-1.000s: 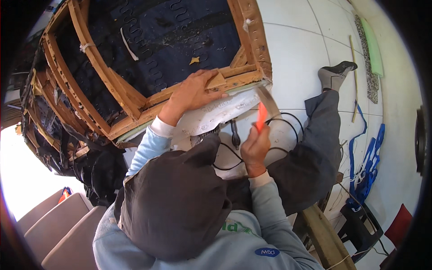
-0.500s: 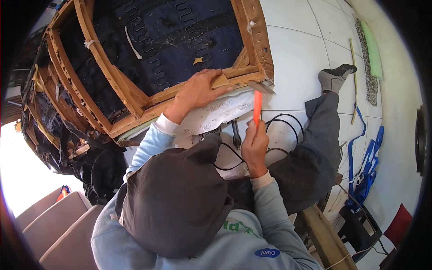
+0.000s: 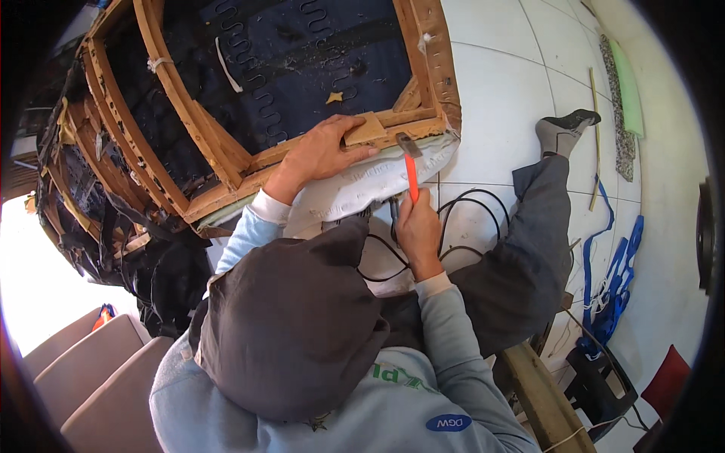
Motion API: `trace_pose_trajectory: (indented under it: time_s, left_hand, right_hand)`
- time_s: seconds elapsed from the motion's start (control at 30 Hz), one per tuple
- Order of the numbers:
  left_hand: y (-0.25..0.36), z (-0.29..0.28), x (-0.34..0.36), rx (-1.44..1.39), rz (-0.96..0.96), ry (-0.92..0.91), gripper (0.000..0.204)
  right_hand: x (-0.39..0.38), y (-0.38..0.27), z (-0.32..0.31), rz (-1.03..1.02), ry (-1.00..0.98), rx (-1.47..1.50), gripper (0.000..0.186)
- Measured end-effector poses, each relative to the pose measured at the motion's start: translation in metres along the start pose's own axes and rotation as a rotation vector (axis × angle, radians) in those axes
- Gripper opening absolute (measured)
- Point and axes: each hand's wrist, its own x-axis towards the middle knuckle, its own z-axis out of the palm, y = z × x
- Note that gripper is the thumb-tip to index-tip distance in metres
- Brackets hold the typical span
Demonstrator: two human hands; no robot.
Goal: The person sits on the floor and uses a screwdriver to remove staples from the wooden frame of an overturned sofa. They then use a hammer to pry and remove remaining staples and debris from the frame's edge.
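Observation:
In my right hand (image 3: 420,235) is a hammer (image 3: 411,167) with an orange handle, my fingers closed round it. Its metal head rests at or just over the near rail of a wooden furniture frame (image 3: 294,155); contact is unclear. My left hand (image 3: 321,155) lies on that same rail, fingers over the wood and thumb apart along the near edge. Beside its fingertips sits a small flat wooden piece (image 3: 365,130). White printed fabric (image 3: 355,185) hangs from the rail below both hands. Wavy springs (image 3: 260,98) and dark cloth show inside the frame.
Black cable (image 3: 483,195) loops on the white tiled floor beside my right hand. My outstretched leg (image 3: 532,245) lies to the right. Blue straps (image 3: 615,291) and a thin stick (image 3: 594,136) lie farther right. Torn black covering (image 3: 162,283) hangs at the left, above beige cushions (image 3: 113,377).
The hammer head has shifted left along the rail from near the corner, turning as it moved. My right hand moved slightly left and toward the frame. My left hand stays on the rail.

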Motion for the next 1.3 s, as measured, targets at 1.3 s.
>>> trace_pose_trajectory:
  time_s: [1.3]
  left_hand:
    - [-0.029,-0.027,-0.097,0.469,-0.103,0.213,0.088]
  right_hand:
    - [-0.022,-0.008,0.027,-0.234,-0.016,0.096,0.021]
